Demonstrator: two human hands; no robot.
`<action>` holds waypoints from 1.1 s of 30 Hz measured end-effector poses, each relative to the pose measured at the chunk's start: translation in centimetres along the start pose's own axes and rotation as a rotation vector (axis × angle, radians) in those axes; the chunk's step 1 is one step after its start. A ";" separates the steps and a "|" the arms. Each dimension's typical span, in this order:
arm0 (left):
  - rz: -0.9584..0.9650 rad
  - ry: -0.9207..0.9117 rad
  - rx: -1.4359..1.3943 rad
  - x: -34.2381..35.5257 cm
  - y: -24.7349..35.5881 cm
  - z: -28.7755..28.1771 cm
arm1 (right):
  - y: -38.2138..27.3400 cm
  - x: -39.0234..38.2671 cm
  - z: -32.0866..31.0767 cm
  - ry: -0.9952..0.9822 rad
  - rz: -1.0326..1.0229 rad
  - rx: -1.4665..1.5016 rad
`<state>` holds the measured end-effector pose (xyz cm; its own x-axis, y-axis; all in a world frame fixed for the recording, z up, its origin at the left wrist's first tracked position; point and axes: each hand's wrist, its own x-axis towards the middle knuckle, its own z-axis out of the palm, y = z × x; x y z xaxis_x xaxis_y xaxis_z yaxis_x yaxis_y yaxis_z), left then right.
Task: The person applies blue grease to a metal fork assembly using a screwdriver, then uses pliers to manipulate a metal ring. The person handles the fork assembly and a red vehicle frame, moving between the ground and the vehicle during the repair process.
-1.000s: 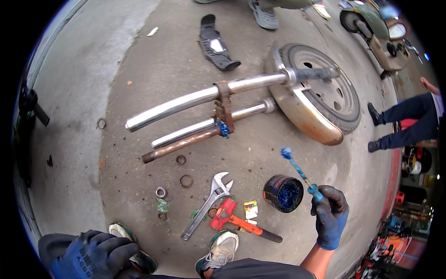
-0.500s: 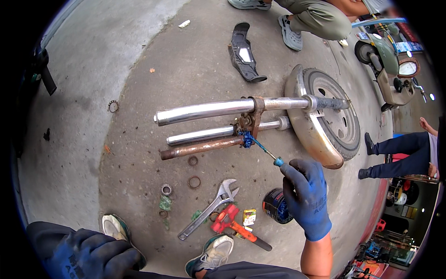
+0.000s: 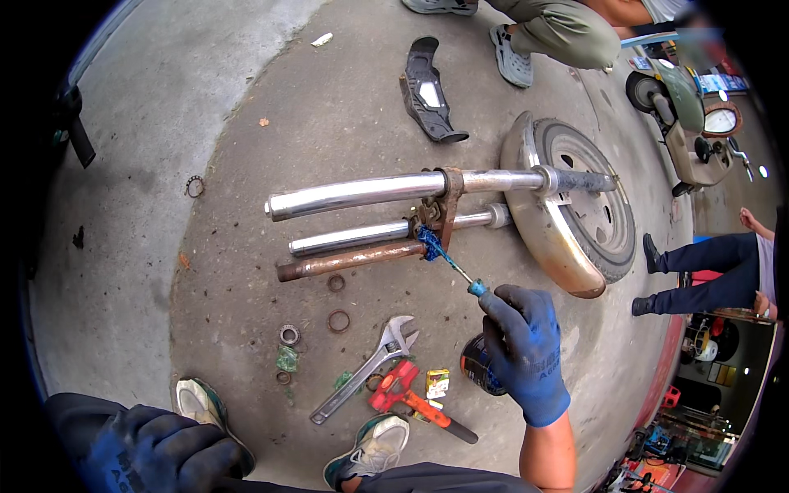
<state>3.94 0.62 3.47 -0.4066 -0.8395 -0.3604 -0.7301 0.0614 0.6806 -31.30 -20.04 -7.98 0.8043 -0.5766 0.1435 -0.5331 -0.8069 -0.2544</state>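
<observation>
In a blue-and-black work glove, my right hand [image 3: 528,353] grips a screwdriver [image 3: 476,287] by the end of its blue handle. The screwdriver's tip is in blue grease [image 3: 429,243] around the base of a rusty steering tube [image 3: 353,260]. That tube belongs to a front fork [image 3: 357,195] lying on the ground, with two shiny legs and a wheel [image 3: 592,197] under a worn mudguard [image 3: 552,234]. Beside my right hand stands a dark can [image 3: 474,366], partly hidden by it. My left hand [image 3: 160,448], gloved too, rests over my left knee, holding nothing visible.
An adjustable wrench [image 3: 366,370], a red hammer [image 3: 423,404] and a small yellow box [image 3: 437,383] lie near my feet. Bearing rings [image 3: 338,320] are scattered left of them. A black plastic cover [image 3: 427,94] lies beyond the fork. Another person [image 3: 546,33] crouches at the far side; one stands right.
My right hand has shifted slightly left with the screwdriver, and its tip still touches the grease at the tube's base. The whole view has shifted a little. My left hand stays on the knee.
</observation>
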 end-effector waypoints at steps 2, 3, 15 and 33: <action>0.000 0.007 0.002 0.0 -0.1 0.0 | -0.4 -0.3 -0.3 -0.015 0.022 -0.007; 0.004 0.009 0.005 0.1 -0.1 0.0 | -0.5 -0.5 -0.8 -0.012 0.033 -0.022; 0.001 0.008 0.021 0.1 0.2 0.1 | -1.4 -0.6 -1.0 -0.059 -0.092 -0.192; 0.011 0.008 0.028 -0.2 0.5 0.0 | -2.7 1.0 -1.4 -0.156 -0.055 -0.227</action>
<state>3.63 0.78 3.90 -0.4100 -0.8432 -0.3478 -0.7409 0.0855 0.6661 -29.47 -18.62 -5.77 0.8549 -0.5188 -0.0021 -0.5187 -0.8546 -0.0267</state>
